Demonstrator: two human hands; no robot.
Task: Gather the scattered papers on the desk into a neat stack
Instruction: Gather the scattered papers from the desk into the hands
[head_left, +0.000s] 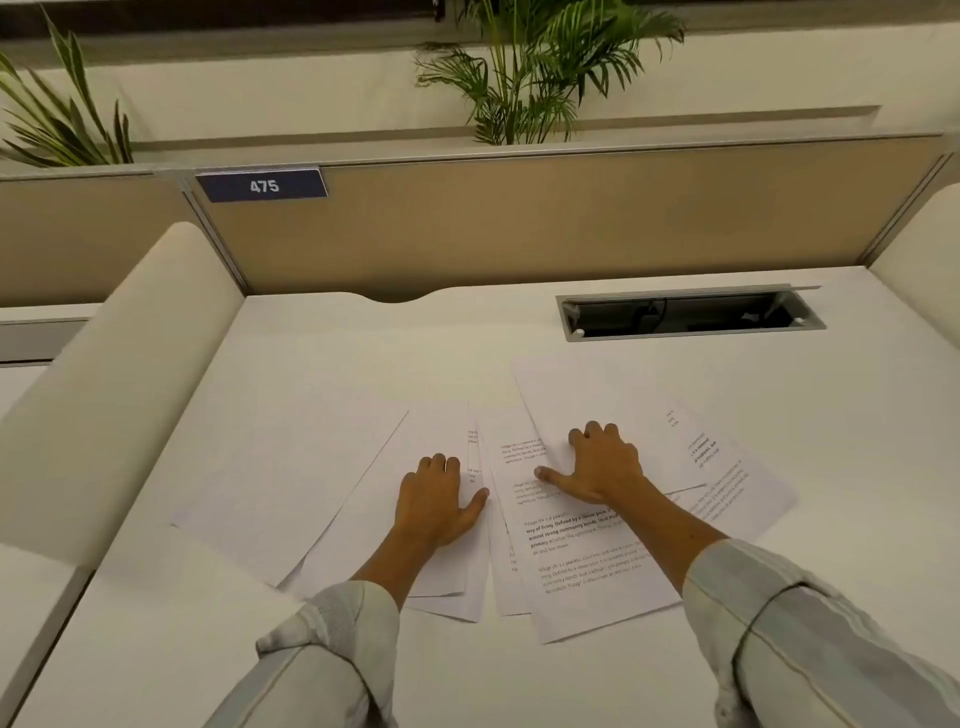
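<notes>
Several white paper sheets lie fanned and overlapping across the middle of the white desk. Blank sheets spread to the left; printed sheets with black text lie in the middle and to the right. My left hand rests palm down on the left sheets, fingers curled, thumb out. My right hand presses flat on the upper right sheet, thumb spread toward the middle. Neither hand lifts a sheet.
A cable tray opening with its lid raised sits at the back right of the desk. A tan partition with a "475" label closes the back. Cream side dividers flank the desk; plants stand behind.
</notes>
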